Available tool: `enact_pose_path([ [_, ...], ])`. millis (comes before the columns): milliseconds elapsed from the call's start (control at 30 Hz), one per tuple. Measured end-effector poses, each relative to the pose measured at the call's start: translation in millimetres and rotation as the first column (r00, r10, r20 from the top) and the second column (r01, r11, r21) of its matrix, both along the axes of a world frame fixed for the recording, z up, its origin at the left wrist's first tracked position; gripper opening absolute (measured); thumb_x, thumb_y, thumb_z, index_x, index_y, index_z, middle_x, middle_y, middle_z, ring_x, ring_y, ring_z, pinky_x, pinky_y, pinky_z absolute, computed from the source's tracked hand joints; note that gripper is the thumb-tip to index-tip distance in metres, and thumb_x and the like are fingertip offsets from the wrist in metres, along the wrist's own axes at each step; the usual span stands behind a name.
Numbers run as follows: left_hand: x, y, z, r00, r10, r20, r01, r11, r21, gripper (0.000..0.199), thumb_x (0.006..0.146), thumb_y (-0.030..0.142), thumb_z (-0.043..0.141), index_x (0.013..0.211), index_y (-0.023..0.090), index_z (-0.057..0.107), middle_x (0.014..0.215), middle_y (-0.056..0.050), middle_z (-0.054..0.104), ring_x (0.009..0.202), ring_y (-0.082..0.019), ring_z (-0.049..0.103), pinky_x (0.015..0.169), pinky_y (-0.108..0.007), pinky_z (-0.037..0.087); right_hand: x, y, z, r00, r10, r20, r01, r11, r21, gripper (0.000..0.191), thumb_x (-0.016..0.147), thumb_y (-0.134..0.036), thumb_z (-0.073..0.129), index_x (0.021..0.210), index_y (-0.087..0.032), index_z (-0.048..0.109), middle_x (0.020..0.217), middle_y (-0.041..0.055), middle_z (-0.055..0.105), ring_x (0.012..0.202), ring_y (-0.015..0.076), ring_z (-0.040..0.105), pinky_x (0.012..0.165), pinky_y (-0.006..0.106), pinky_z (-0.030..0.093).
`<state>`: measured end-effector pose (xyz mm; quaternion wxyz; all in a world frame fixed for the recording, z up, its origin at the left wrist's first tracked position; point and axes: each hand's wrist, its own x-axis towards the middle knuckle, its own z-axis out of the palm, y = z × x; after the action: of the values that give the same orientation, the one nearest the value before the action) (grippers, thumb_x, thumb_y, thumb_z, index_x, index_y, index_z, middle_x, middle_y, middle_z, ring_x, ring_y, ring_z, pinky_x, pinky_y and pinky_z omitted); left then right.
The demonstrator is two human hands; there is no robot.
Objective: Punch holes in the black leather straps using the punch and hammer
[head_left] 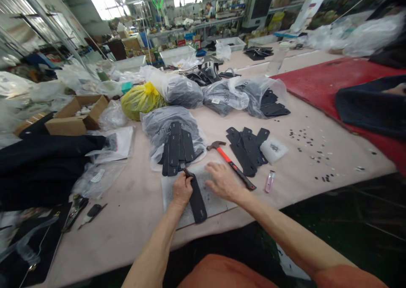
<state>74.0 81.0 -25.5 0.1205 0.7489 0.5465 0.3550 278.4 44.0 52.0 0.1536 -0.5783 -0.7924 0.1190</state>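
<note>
My left hand (182, 189) is closed round a small dark tool at the top end of a black strip (198, 201), which lies on a pale board (218, 205). My right hand (222, 180) hovers over the board just right of the strip, fingers spread and holding nothing. A claw hammer (233, 165) with a red and black handle lies beyond my right hand. Black strips (179, 146) are piled on a clear plastic bag behind the board, and a second pile (249, 148) lies right of the hammer.
A pink cutter (270, 182) and a small clear packet (273, 150) lie at the right. Filled bags (184, 91), a yellow bag (142, 100) and a cardboard box (79, 114) stand behind. Dark cloth (41, 165) covers the left side.
</note>
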Motion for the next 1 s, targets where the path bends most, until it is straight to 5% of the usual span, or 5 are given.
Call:
enact_pose_path([
  [100, 1, -1, 1.0, 0.999, 0.029, 0.025, -0.027, 0.998, -0.054, 0.018, 0.086, 0.02, 0.047, 0.086, 0.017, 0.064, 0.087, -0.01, 0.071, 0.084, -0.022, 0.068, 0.077, -0.032, 0.051, -32, -30, -15.1, 0.973, 0.218, -0.076, -0.219, 0.976, -0.015, 0.063, 0.084, -0.048, 0.059, 0.137, -0.017, 0.045, 0.144, 0.0138, 0.043, 0.132, 0.0312, 0.034, 0.11, 0.05, 0.019],
  [333, -4, 11, 25.4, 0.916, 0.325, 0.237, -0.282, 0.939, -0.196, 0.02, 0.086, 0.032, 0.05, 0.089, 0.017, 0.064, 0.081, -0.005, 0.071, 0.076, -0.019, 0.065, 0.069, -0.027, 0.049, -42, -45, -39.6, 0.974, 0.199, -0.105, -0.206, 0.977, -0.062, 0.073, 0.083, -0.051, 0.059, 0.144, -0.017, 0.038, 0.151, 0.0109, 0.035, 0.141, 0.0304, 0.022, 0.115, 0.053, 0.003],
  [467, -12, 3, 34.9, 0.942, 0.251, 0.223, -0.203, 0.955, -0.214, 0.02, 0.085, 0.033, 0.053, 0.089, 0.018, 0.066, 0.081, -0.004, 0.071, 0.077, -0.019, 0.066, 0.071, -0.028, 0.049, -37, -42, -38.5, 0.967, 0.224, -0.12, -0.235, 0.968, -0.083, 0.082, 0.08, -0.056, 0.059, 0.146, -0.016, 0.034, 0.152, 0.0134, 0.032, 0.142, 0.0322, 0.02, 0.114, 0.055, 0.003],
  [667, -14, -31, 21.6, 0.969, 0.134, 0.207, -0.083, 0.968, -0.238, 0.024, 0.088, 0.03, 0.05, 0.095, 0.018, 0.069, 0.094, -0.008, 0.074, 0.09, -0.022, 0.068, 0.081, -0.033, 0.053, -32, -43, -37.9, 0.937, 0.328, -0.117, -0.337, 0.939, -0.069, 0.101, 0.072, -0.068, 0.06, 0.148, -0.012, 0.027, 0.153, 0.018, 0.028, 0.142, 0.0348, 0.014, 0.112, 0.058, -0.001],
  [1000, -14, -35, 9.4, 0.987, 0.086, 0.138, -0.059, 0.981, -0.186, 0.025, 0.088, 0.024, 0.047, 0.1, 0.017, 0.068, 0.096, -0.009, 0.074, 0.092, -0.023, 0.069, 0.083, -0.036, 0.055, -45, 30, -26.5, 0.996, 0.03, -0.082, -0.038, 0.995, -0.096, 0.023, 0.084, -0.027, 0.058, 0.105, -0.022, 0.066, 0.109, 0.0085, 0.058, 0.104, 0.0242, 0.048, 0.088, 0.038, 0.033],
])
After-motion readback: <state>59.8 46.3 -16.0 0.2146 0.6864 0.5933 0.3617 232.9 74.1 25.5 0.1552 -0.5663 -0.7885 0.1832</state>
